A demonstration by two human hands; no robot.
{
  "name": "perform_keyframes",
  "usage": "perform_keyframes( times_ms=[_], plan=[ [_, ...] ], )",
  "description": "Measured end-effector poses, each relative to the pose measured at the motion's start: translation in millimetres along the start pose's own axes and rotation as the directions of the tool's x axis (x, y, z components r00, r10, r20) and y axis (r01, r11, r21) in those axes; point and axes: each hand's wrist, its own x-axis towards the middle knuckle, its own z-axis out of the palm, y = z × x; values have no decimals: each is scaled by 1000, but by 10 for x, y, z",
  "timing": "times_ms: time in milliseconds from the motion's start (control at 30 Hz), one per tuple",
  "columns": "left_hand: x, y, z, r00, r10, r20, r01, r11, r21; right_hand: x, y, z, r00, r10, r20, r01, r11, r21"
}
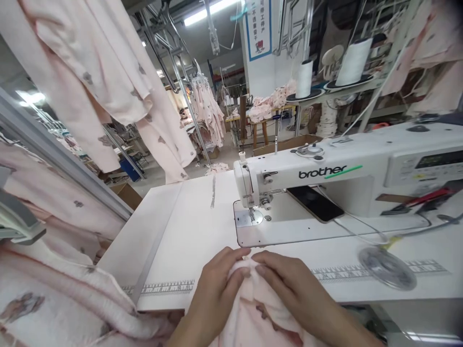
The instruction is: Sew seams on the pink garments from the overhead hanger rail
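Pale pink printed fabric [249, 303] hangs over the front edge of the white sewing table, bunched between my two hands. My left hand [217, 284] pinches its upper edge between thumb and fingers. From the other side my right hand [289, 279] grips the same edge, its fingertips close to the left ones. A small white bit [246, 258] shows at the edge between the fingertips; I cannot make out what it is. Just beyond my hands stands a white sewing machine [311, 168], its needle and presser foot [252, 214] above the metal plate, with no fabric under them.
A phone [316, 203] lies on the machine bed with a white cable. A clear round reel [387, 268] sits at the right over a printed ruler strip [340, 273]. Pink garments [90, 72] hang at the left. Thread cones [354, 62] stand behind the machine.
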Motion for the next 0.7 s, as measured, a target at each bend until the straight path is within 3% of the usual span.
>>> perform_keyframes(
  times_ms=[67,167,300,500,567,700],
  plan=[
    [36,46,-66,993,7,115,1,997,-71,65,8,-110,995,-36,97,27,995,94],
    [124,84,-101,987,19,158,3,991,-136,132,31,-236,991,-1,136,-19,990,143],
    [405,-15,-49,989,-88,122,106,983,-148,277,170,-288,988,153,-25,-153,988,-1],
    [1136,-538,185,946,-214,243,235,970,-60,755,671,-325,945,262,-194,-314,891,-327],
    [1299,-658,266,951,-193,243,202,979,-11,894,809,-343,931,299,-208,-358,859,-367],
    [1458,-731,352,975,-171,142,146,975,169,1075,935,-377,899,382,-216,-438,808,-394]
  ],
)
